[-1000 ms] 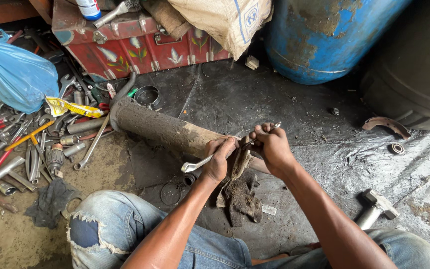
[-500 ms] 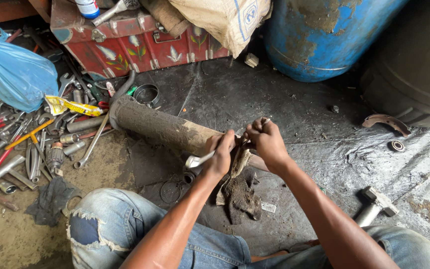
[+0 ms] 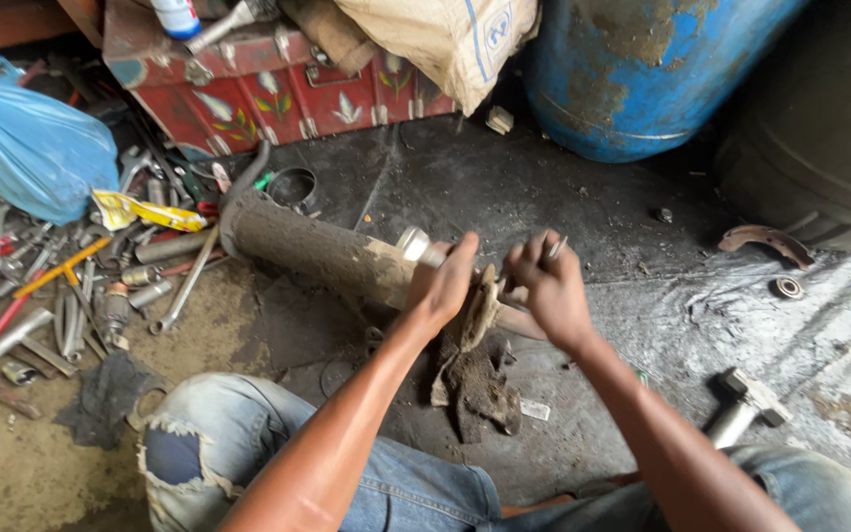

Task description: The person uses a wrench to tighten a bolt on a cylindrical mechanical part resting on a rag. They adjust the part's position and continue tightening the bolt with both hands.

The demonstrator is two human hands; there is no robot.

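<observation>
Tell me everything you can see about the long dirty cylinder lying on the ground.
The cylinder is a long tube, apparently metal, coated in dried brown mud. It lies on its side on the dark floor, running from the tool pile towards the person. Its near end is hidden behind the left hand, which grips there.

The left hand [image 3: 442, 286] covers most of a shiny tool [image 3: 416, 243], so only its round end shows, and what the right hand [image 3: 547, 288] pinches is a thin metal sliver [image 3: 557, 247] too small to identify. The near end of the muddy pipe [image 3: 327, 252] is hidden behind both hands and a dirty rag [image 3: 475, 379]. The blue drum [image 3: 642, 69], the sack [image 3: 445, 34] and the bag [image 3: 27, 148] are cut by the frame edges; the tool heap [image 3: 51, 286] at left blurs into indistinct pieces.
</observation>
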